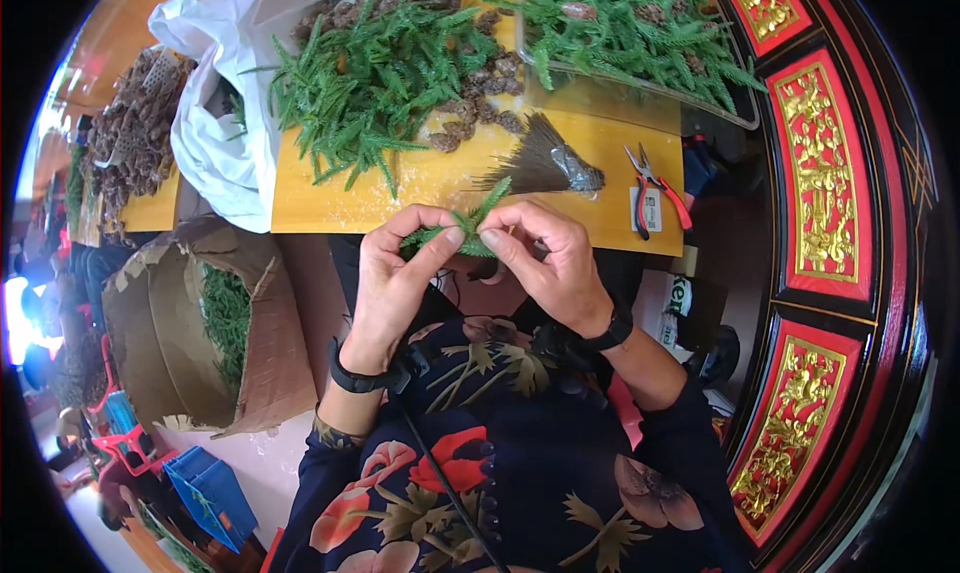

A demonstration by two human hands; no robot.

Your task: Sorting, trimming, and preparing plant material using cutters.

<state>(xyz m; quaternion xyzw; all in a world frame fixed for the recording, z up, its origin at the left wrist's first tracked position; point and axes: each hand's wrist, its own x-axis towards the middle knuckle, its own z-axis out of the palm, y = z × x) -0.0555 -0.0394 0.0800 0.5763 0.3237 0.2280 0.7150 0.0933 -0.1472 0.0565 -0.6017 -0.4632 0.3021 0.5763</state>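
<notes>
Yellow table (440, 188): green sprigs (375, 83), wire bundle (540, 165), red pliers (655, 188).

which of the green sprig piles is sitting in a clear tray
The far right pile, lying in the clear tray; the middle pile lies loose on the yellow board.

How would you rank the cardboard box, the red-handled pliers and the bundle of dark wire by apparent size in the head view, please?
1. Cardboard box, by far the largest.
2. Bundle of dark wire.
3. Red-handled pliers, though close to the bundle in length, so those two are nearly alike.
</notes>
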